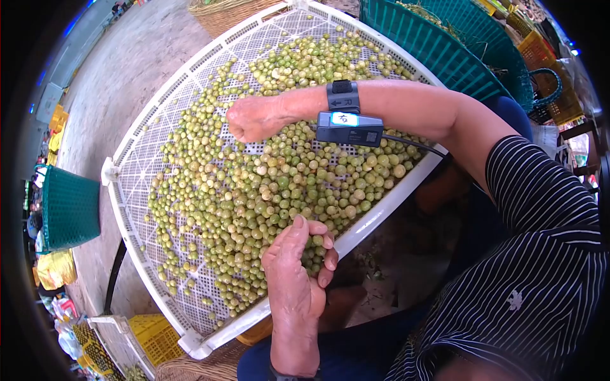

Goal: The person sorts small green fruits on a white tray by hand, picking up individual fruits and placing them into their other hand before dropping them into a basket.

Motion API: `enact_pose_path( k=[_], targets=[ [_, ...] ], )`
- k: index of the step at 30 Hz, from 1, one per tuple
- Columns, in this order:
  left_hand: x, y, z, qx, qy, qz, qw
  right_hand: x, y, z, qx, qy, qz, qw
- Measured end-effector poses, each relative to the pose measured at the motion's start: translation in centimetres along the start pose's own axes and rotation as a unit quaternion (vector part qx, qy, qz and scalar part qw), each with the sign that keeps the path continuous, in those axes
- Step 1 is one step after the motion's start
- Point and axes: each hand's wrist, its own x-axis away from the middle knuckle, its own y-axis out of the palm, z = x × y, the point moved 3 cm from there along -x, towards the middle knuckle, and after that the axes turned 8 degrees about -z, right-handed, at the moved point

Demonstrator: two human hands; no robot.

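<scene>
Small round green fruits (241, 209), some yellowish or brownish, lie spread over a white plastic mesh tray (136, 143). My left hand (297, 260) is cupped upward at the tray's near edge, its fingers curled round several of the fruits. Further in, over the middle of the tray, my right hand (254, 119) is closed in a fist, back of the hand up, with fruits all around it. Its fingertips are tucked under, so I cannot tell what it holds. A strap marked R and a small black device (349, 129) sit on the right wrist.
Teal plastic baskets (422, 47) stand beyond the tray's far right side, and another teal basket (71, 208) is on the floor at left. A wicker basket (232, 16) touches the view's top. Below left are a yellow crate (155, 338) and another wicker basket (203, 368).
</scene>
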Motion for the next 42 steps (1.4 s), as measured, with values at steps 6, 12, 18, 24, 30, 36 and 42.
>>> enact_pose_path(
  k=[6,12,18,24,30,36,42],
  targets=[
    [-0.1,-0.2,-0.1,-0.015,0.002,0.015,1.000,0.5,-0.1,-2.5,-0.045,-0.006,-0.013,0.999],
    [-0.2,-0.3,0.1,-0.017,-0.005,0.005,1.000,0.9,-0.2,-2.7,-0.006,0.053,-0.029,0.998],
    [-0.8,-1.1,-0.1,-0.026,-0.008,0.017,1.000,-0.1,2.3,-2.5,0.019,0.025,-0.043,0.999],
    [-1.0,-2.0,0.6,0.022,0.031,0.040,0.998,1.4,1.0,-0.4,-0.213,0.027,-0.122,0.969],
    [-1.3,-2.5,0.9,0.038,0.040,0.042,0.998,4.5,-1.7,-2.3,-0.461,0.008,-0.074,0.884],
    [-1.7,-3.0,0.5,0.025,0.038,0.057,0.997,4.6,-0.4,-0.7,-0.375,0.024,-0.056,0.925],
    [-2.0,-2.9,-0.4,0.011,0.013,0.076,0.997,5.0,0.5,-2.6,-0.305,0.044,-0.073,0.948]
  ],
)
